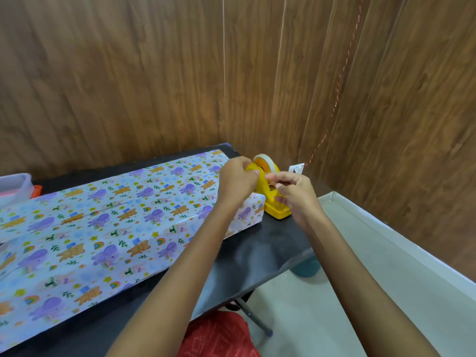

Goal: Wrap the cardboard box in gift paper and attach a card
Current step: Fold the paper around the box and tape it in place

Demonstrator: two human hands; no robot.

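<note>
A long box covered in pale gift paper [108, 222] with purple elephants and bears lies across the black table [260, 256]. A yellow tape dispenser [270, 194] with a white tape roll [265, 161] stands just past the box's right end. My left hand [237, 181] rests on the dispenser's left side, holding it. My right hand [293, 191] is at the dispenser's right side, with thumb and forefinger pinched at the tape near the top. The tape strip itself is too thin to make out.
A clear plastic container [15, 186] and an orange object [37, 191] sit at the table's far left. A small white tag [296, 168] on a red-white string [334, 99] hangs by the wooden wall. The table's right edge drops to a pale floor.
</note>
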